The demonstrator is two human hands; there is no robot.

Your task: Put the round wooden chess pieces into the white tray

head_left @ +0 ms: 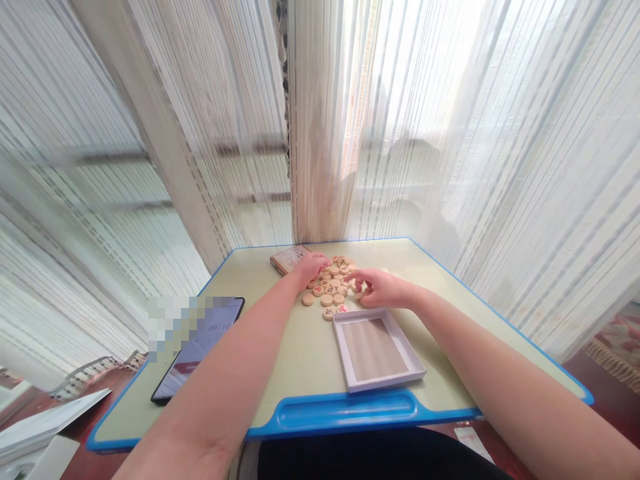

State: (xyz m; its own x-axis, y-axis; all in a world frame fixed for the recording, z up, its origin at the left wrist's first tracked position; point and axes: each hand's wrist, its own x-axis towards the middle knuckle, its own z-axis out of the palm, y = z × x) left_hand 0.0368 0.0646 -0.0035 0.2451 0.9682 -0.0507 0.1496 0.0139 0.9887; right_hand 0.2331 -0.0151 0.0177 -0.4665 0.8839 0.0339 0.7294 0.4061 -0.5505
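Note:
Round wooden Chinese chess pieces (331, 289) lie in a loose heap at the far middle of the table. Some show red or dark characters; others have plain faces up. At the heap's left edge is my left hand (311, 267), fingers stretched out over the nearest pieces. My right hand (384, 288) reaches in from the right, its index finger extended and the others bent low by the pieces. I see no piece clearly gripped in either hand, though the undersides of the fingers are hidden. A shallow white box tray (418, 371) sits just in front of the heap.
Behind my left hand lies a patterned box lid (283, 261), partly covered. A tablet (200, 347) with a timer on its screen rests at the left, partly behind my forearm. The blue-rimmed table (295, 367) has a moulded front groove (345, 411). Sheer curtains (250, 120) hang beyond.

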